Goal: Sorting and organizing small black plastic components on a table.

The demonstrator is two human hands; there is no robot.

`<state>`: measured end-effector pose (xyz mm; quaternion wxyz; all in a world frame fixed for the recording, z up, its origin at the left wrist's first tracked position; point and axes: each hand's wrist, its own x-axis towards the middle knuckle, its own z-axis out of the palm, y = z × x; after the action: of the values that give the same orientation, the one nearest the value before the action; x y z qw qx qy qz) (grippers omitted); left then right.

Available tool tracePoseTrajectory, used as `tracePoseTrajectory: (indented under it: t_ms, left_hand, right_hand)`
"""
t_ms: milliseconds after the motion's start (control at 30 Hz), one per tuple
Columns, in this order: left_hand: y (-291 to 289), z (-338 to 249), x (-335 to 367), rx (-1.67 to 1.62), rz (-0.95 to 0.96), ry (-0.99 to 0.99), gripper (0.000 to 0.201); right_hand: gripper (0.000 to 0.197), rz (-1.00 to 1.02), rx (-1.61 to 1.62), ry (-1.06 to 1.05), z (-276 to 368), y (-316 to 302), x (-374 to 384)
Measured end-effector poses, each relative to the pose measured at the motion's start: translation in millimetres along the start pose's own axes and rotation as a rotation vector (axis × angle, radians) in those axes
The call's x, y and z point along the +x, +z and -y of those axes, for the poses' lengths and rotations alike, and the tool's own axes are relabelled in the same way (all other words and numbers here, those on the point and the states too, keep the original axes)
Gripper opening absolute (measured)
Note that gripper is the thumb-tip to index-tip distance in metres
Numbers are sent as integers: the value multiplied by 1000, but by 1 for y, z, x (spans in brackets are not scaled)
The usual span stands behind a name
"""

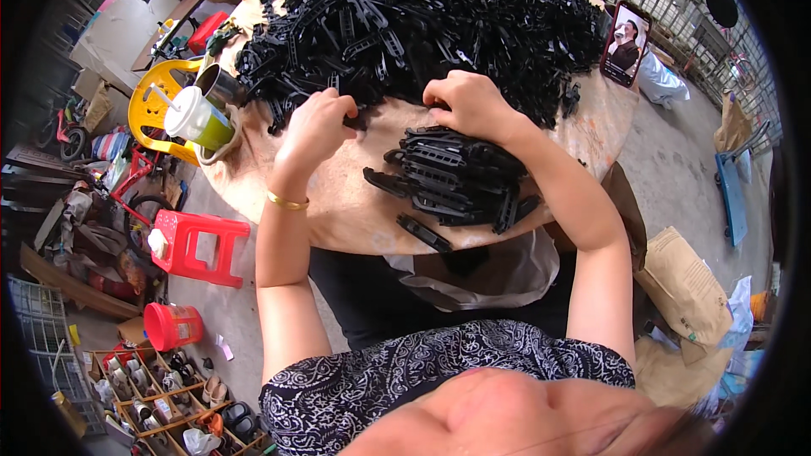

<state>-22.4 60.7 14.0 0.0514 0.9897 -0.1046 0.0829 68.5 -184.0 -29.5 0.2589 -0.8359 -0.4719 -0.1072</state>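
A large heap of long, slotted black plastic parts (372,25) covers the far half of the round table. My left hand (319,125) is at the heap's near edge, its fingers curled and pinched together. Across from it, my right hand (470,103) is also closed, fingertips bent down at the heap's edge. Whatever either hand's fingertips hold is too small or hidden to make out. Below my right hand lies a stack of similar black parts (456,173), roughly lined up in rows. One separate black part (424,233) rests near the table's front edge.
A green-and-white cup with a straw (203,122) and a metal tumbler (221,84) stand at the left, by a yellow chair (148,110). A phone (626,44) stands at the table's right edge. A red stool (198,245) and red bucket (171,326) are on the floor.
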Motion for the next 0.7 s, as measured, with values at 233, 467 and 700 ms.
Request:
tracePoseTrajectory:
  t_ms: [233,467,700]
  left_hand:
    - [13,-14,13,-190,-181,24,9]
    - [32,-48,33,-1362,-260,-240,44]
    - [35,-42,28,-1964,95,-203,38]
  right_hand:
    - [24,-141,717,160,8,1,0]
    - [24,-222,1143,197,15,-6,-2]
    - [23,-425,447,-82,14,-8,-2]
